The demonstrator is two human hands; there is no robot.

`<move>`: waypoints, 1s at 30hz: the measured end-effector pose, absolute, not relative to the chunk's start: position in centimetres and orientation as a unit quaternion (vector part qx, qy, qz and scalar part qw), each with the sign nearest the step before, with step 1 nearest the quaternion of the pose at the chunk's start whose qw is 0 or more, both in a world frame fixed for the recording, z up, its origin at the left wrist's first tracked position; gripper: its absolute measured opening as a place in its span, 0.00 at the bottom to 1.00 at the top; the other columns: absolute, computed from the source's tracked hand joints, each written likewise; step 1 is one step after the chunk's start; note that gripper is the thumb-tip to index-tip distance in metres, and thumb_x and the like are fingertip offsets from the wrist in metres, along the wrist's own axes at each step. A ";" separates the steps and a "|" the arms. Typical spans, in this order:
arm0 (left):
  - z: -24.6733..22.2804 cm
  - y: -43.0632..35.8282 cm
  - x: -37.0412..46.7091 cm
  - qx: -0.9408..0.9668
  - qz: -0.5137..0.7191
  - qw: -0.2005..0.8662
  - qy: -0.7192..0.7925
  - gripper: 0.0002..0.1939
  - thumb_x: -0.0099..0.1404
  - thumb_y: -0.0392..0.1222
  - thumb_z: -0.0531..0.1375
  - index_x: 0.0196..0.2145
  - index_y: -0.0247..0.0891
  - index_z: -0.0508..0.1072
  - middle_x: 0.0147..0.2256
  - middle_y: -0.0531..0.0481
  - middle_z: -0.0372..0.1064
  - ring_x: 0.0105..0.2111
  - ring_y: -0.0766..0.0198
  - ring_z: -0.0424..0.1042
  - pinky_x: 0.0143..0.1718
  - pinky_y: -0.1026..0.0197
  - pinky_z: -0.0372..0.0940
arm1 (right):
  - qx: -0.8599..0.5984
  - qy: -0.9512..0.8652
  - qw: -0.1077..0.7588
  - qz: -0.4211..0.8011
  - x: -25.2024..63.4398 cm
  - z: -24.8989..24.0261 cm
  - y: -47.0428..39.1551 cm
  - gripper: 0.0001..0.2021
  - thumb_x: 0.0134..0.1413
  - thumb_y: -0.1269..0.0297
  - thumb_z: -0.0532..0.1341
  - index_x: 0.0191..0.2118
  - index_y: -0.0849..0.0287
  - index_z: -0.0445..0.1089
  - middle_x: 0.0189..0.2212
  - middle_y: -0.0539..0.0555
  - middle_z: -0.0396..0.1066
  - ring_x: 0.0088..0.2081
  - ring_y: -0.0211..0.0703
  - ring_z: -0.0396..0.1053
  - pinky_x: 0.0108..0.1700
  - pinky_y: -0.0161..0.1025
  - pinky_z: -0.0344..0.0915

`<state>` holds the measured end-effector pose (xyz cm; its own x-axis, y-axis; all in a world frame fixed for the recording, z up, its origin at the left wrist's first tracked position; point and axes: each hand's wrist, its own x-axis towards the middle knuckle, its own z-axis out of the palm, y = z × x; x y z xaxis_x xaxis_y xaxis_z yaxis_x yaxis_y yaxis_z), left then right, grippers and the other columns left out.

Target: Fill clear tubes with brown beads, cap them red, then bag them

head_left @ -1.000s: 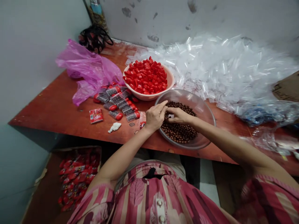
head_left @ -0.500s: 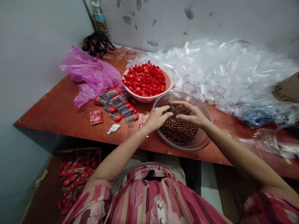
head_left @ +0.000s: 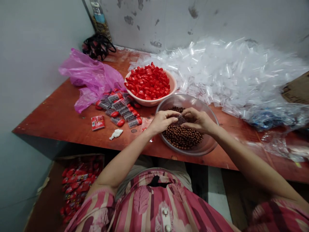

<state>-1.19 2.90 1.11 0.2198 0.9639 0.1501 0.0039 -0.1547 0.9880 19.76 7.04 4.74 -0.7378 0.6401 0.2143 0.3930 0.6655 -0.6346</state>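
Note:
Above a clear plastic basin [head_left: 209, 141] of small brown balls [head_left: 184, 138], both hands meet around a small clear plastic tube [head_left: 180, 120] with dark balls inside. My left hand [head_left: 162, 121] pinches it from the left between thumb and fingers. On its other side, my right hand [head_left: 199, 120] has curled fingers and thumb at the tube's end. Behind the basin, a pink bowl [head_left: 154, 102] is heaped with red caps [head_left: 148, 82]. Filled tubes with red caps [head_left: 118, 106] lie in a pile left of it.
Clear empty tubes [head_left: 229, 71] form a large heap at the back right. A pink plastic bag [head_left: 94, 74], a red packet [head_left: 98, 122] and a crumpled white scrap [head_left: 116, 134] lie on the left. Below the table edge, a cardboard box [head_left: 43, 196] holds red-capped items.
The view has shifted slightly. My right hand's fingers have curled in closer around the tube, while my left hand keeps its pinch.

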 end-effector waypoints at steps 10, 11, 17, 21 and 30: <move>0.8 3.1 -0.9 0.579 0.492 0.500 0.415 0.15 0.58 0.36 0.61 0.43 0.35 0.79 0.44 0.44 0.77 0.46 0.56 0.75 0.54 0.52 0.65 | -0.353 -0.829 0.197 0.386 20.8 4.7 7.4 0.13 0.53 0.53 0.64 0.31 0.56 0.64 0.20 0.47 0.69 0.21 0.36 0.66 0.25 0.33 0.61; 0.8 3.1 -0.9 0.569 0.500 0.504 0.415 0.15 0.57 0.36 0.62 0.43 0.35 0.79 0.44 0.44 0.77 0.47 0.55 0.74 0.55 0.51 0.64 | -0.364 -0.819 0.200 0.395 21.1 4.7 7.5 0.14 0.52 0.52 0.64 0.31 0.57 0.65 0.20 0.47 0.69 0.21 0.36 0.67 0.24 0.33 0.62; 1.2 2.5 -1.0 0.453 0.549 0.611 0.346 0.22 0.56 0.45 0.65 0.48 0.35 0.76 0.47 0.42 0.75 0.44 0.55 0.74 0.47 0.52 0.70 | -0.417 -0.846 0.224 0.246 20.9 6.0 10.8 0.14 0.51 0.52 0.64 0.36 0.57 0.75 0.33 0.54 0.78 0.33 0.45 0.74 0.35 0.39 0.67; 1.4 2.0 -0.9 0.456 0.547 0.614 0.340 0.20 0.57 0.47 0.65 0.46 0.33 0.76 0.46 0.41 0.75 0.42 0.57 0.75 0.43 0.56 0.70 | -0.420 -0.858 0.241 0.171 17.4 7.0 14.8 0.13 0.56 0.55 0.60 0.39 0.57 0.77 0.33 0.54 0.78 0.33 0.45 0.74 0.37 0.40 0.67; 0.8 1.1 -0.7 0.569 0.538 0.449 0.429 0.15 0.66 0.46 0.56 0.46 0.37 0.76 0.43 0.48 0.77 0.43 0.61 0.75 0.48 0.61 0.67 | -0.535 -0.841 0.080 0.031 5.7 4.4 24.1 0.15 0.56 0.68 0.54 0.41 0.59 0.78 0.41 0.59 0.78 0.45 0.54 0.73 0.47 0.43 0.66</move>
